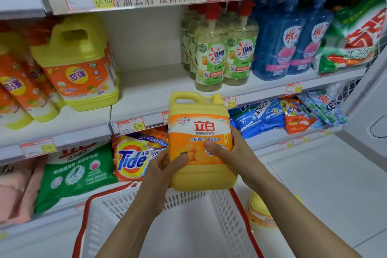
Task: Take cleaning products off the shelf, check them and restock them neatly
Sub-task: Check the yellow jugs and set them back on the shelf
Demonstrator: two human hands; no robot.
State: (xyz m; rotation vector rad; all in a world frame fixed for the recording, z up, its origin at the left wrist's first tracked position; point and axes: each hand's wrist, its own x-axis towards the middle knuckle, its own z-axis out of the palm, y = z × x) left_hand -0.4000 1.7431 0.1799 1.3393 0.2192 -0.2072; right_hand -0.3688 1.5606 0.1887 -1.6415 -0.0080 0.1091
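Basket (113, 205) under our forearms: white mesh, red rim. Above it we hold yellow jug (201, 132) upright, label toward us. Left hand (161, 167) curls round lower left side, thumb on label. Right hand (228, 153) wraps right side, thumb across front. Jug off shelf (150, 81), just before its edge. Step, by our reading: check. Next move likely calls for lift into bare stretch between orange jug (81, 63) and OMO bottles (222, 56), label out, clear of price tag (130, 124).
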